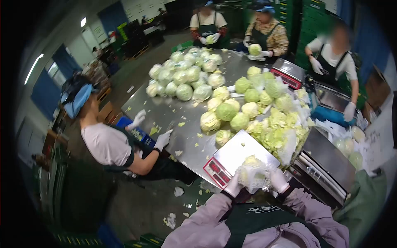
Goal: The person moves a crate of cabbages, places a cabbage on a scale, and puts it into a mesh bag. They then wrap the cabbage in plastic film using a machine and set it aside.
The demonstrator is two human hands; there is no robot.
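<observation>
- two hands of ours on it now: the left hand point(234, 186) clasps one side, the right hand point(279, 181) grips the other, and we have them apart by the width of what they hold.
- between them, our bagged cabbage point(253, 172), pale leaves up top, clear film bunched around it, right in front of our apron point(264, 219).
- it sits over the near edge of the scale pan point(248, 146); whether it touches the metal, we can't tell.
- to the left of it, the red display panel point(217, 172) is lit, digits too blurred for us to read.
- just beyond the pan, a heap of loose leaves point(273, 126) spreads to the right, and bare cabbages point(226, 111) crowd in on the left of that heap.
- further up the steel table point(155, 107), we've got a big pile of wrapped cabbages point(182, 76), and over to the right a second scale point(288, 71).
- on our left, a co-worker point(109, 140) in a blue headband has both gloved hands at the table edge, well clear of ours.
- across the far side, two people point(209, 27) each hold a cabbage, and a third person point(335, 58) stands on the right, one glove low beside a blue bundle point(331, 117).
</observation>
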